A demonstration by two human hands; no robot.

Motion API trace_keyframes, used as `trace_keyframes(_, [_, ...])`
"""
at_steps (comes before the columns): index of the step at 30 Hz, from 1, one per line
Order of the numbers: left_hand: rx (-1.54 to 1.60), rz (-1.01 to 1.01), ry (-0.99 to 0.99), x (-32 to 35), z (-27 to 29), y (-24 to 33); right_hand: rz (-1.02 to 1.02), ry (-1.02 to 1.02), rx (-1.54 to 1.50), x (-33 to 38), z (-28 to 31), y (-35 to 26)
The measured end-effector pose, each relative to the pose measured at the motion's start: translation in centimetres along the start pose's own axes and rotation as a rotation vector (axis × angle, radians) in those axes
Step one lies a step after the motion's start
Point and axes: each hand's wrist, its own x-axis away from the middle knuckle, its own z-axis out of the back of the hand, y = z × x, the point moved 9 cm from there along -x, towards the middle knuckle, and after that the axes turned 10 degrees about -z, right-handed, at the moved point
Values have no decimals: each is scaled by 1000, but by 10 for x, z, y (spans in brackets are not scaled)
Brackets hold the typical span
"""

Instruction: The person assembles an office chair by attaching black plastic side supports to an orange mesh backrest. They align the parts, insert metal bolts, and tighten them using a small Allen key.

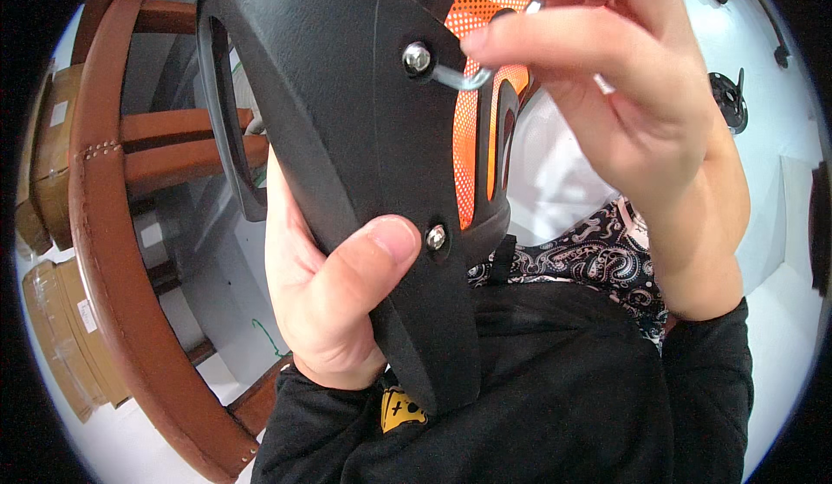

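A black plastic chair part (pixel 338 111) with orange mesh (pixel 468 137) behind it is held up in front of me. Two silver bolts sit in recesses on its face, an upper bolt (pixel 417 57) and a lower bolt (pixel 436 236). My left hand (pixel 334 311) wraps round the black part from the left, its thumb pressing beside the lower bolt. In my right hand (pixel 633 85), thumb and fingers pinch a bent silver hex key (pixel 468 79). The hex key's short end lies close to the upper bolt; whether it is seated is unclear.
At left stands a brown frame (pixel 100 215) with studded edges and crossbars. Cardboard boxes (pixel 69 328) are stacked beyond it. On the pale floor at right lie a round black part (pixel 728 103) and a dark curved piece with casters (pixel 752 7). Paisley fabric (pixel 572 254) covers my lap.
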Motion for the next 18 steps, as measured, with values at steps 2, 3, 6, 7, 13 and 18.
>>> trace_keyframes(2, [8,-9,1,-3,2,0,63,-25,52,-7,-2,1])
trace_keyframes(3, [45,1,19,-3,3,-1,83,-43,64,-9,-3,0])
trace_keyframes(6, [-17,0,11,-4,3,0,130,-97,82,-14,-5,-4])
trace_keyframes(7, [-25,3,9,-4,2,1,142,-112,89,-15,-5,-4])
trace_keyframes(13, [-24,5,-5,-4,2,2,190,-178,95,-20,-6,-8])
trace_keyframes(18, [39,12,3,-4,3,1,208,-219,100,-25,-5,-8])
